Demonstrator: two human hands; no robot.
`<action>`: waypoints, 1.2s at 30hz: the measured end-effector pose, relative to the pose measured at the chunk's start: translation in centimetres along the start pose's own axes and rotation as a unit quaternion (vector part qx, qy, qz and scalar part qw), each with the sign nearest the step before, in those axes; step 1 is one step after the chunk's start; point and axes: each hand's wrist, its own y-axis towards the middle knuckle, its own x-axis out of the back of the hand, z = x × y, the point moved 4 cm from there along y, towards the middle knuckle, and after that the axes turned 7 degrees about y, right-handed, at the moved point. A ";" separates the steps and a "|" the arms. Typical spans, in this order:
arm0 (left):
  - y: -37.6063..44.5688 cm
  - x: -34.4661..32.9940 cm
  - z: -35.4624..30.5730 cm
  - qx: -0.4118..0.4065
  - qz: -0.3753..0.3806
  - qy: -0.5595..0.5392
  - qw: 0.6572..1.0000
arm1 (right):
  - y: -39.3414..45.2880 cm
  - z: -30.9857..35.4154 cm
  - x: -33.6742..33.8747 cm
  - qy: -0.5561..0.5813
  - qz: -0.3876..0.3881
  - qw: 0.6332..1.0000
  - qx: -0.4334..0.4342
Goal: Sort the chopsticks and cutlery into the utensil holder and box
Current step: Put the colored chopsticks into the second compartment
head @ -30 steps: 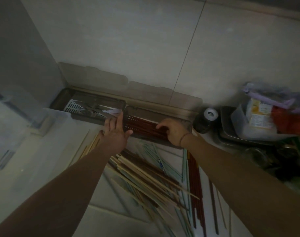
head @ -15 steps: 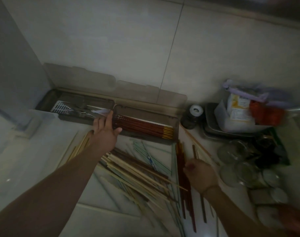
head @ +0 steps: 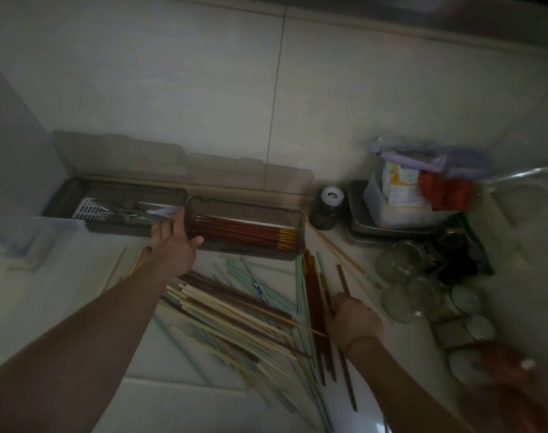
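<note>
We see the left hand point(head: 172, 242) stretched forward with its fingers straight and loosely spread, resting against the near edge of the box point(head: 250, 215) where its two compartments meet. The right compartment holds a neat row of red chopsticks point(head: 244, 231) with yellow tips, lying side by side along its length; the left compartment holds metal cutlery point(head: 122, 210) on a white slotted insert, though the dim light keeps us from telling the pieces apart. The box's clear lid point(head: 185, 164) stands open against the tiled wall. On the counter point(head: 47, 295) in front of the box lies a loose heap of pale wooden chopsticks point(head: 235, 317) crossed over pale green chopsticks point(head: 250, 276). To the right of that heap, the right hand point(head: 353, 320) curls down over a few dark red chopsticks point(head: 313, 285) and grips them near their middle, their ends pointing toward the box. Further right we make out a dark jar point(head: 325, 207), a metal tray point(head: 360, 226) with packets, and several glass jars point(head: 400, 260).
</note>
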 end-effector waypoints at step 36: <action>0.0 -0.1 0.0 0.004 0.018 0.015 1.000 | 0.5 -0.2 2.1 0.061 0.052 0.997 0.009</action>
